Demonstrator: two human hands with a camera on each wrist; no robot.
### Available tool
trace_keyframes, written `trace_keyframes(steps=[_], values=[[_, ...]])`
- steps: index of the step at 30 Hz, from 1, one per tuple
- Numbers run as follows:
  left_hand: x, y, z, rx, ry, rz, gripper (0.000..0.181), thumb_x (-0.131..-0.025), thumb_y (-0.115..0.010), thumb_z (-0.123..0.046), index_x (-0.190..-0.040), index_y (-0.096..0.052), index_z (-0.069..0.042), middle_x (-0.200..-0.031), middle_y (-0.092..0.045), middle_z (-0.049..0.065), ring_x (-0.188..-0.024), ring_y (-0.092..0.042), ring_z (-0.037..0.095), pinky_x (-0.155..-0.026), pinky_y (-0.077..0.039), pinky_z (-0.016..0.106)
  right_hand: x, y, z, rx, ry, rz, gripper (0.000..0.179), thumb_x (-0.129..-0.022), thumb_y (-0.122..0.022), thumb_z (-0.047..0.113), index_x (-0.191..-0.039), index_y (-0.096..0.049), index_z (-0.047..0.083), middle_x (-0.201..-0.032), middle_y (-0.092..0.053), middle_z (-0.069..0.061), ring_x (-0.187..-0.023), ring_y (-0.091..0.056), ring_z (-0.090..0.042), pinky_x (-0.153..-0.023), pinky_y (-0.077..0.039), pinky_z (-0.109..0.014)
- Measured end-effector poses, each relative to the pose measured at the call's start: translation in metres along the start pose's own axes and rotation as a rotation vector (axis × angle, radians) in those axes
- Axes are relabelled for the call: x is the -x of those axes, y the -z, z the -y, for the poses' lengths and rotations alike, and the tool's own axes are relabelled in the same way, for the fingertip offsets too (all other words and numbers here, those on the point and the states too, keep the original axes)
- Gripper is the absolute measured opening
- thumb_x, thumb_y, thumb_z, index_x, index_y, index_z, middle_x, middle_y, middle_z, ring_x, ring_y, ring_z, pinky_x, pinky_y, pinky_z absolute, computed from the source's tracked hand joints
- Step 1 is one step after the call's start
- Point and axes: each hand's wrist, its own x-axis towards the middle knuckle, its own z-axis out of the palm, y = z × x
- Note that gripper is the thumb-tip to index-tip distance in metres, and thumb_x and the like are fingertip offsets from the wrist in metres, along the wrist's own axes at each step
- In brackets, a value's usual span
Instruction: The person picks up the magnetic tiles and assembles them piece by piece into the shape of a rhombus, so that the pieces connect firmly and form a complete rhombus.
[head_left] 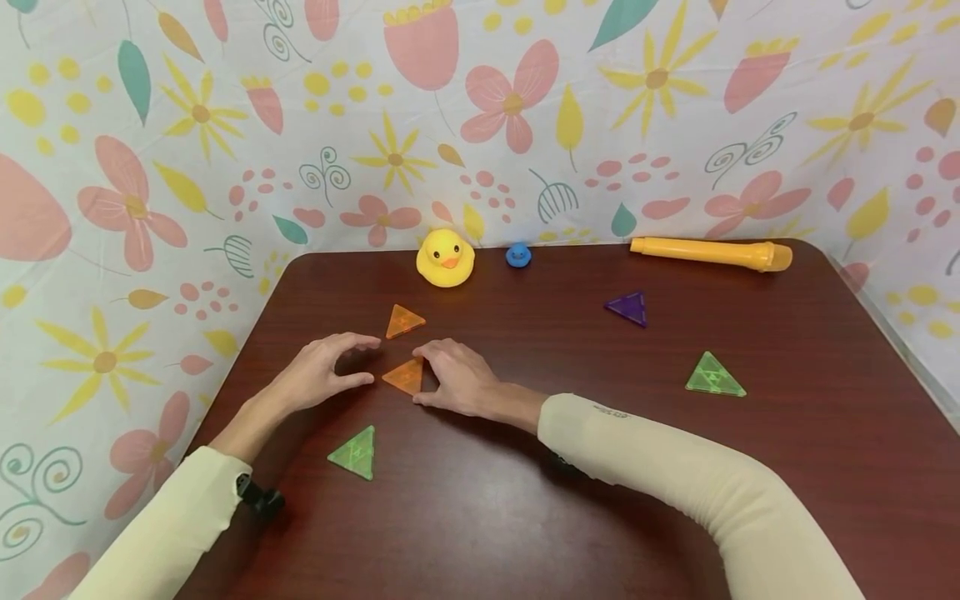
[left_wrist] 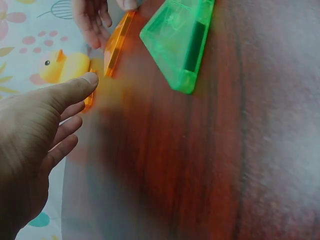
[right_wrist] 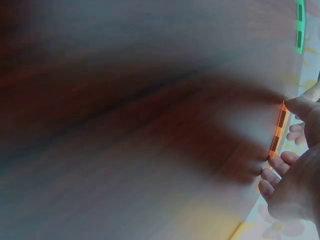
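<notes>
An orange translucent triangle tile [head_left: 403, 377] lies flat on the table between the two hands. My right hand [head_left: 463, 379] grips it from the right, thumb and a finger at two of its corners, as the right wrist view also shows along the tile's edge [right_wrist: 279, 131]. To its left, my left hand [head_left: 318, 375] is held with fingers and thumb spread apart and nothing between them, fingertips near the tile's left corner. Just behind lies a second orange triangle tile [head_left: 403, 322]. A green triangle tile [head_left: 355, 454] rests nearer the front, below the left hand.
A yellow rubber duck [head_left: 446, 260] and a small blue duck [head_left: 518, 255] stand along the back edge. Further right are a purple triangle tile [head_left: 630, 308], another green triangle tile [head_left: 715, 377] and a yellow toy microphone [head_left: 708, 252]. A flower-printed curtain [head_left: 525, 192] hangs behind the table.
</notes>
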Motion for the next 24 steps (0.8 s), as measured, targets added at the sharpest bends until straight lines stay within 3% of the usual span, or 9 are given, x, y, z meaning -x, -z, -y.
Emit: trace_keyframes(steps=[16, 24], values=[[-0.034, 0.009, -0.004, 0.004, 0.060, -0.073, 0.069, -0.094, -0.085, -0.024, -0.153, -0.055, -0.008, -0.148, -0.060, 0.014, -0.123, -0.063, 0.039, -0.102, -0.051, 0.058, 0.032, 0.012, -0.028, -0.029, 0.043, -0.060, 0.070, -0.088, -0.090, 0.038, -0.143, -0.063, 0.004, -0.145, -0.063, -0.012, -0.135, -0.059, -0.030, -0.109, -0.050, -0.043], [-0.050, 0.011, -0.001, 0.030, 0.099, -0.036, 0.077, -0.095, -0.084, -0.029, -0.160, -0.048, -0.009, -0.154, -0.054, 0.018, -0.133, -0.057, 0.042, -0.108, -0.048, 0.059, 0.046, 0.017, -0.038, -0.032, 0.025, -0.067, 0.070, -0.087, -0.091, 0.037, -0.143, -0.063, 0.005, -0.144, -0.064, -0.011, -0.134, -0.059, -0.030, -0.108, -0.052, -0.045]])
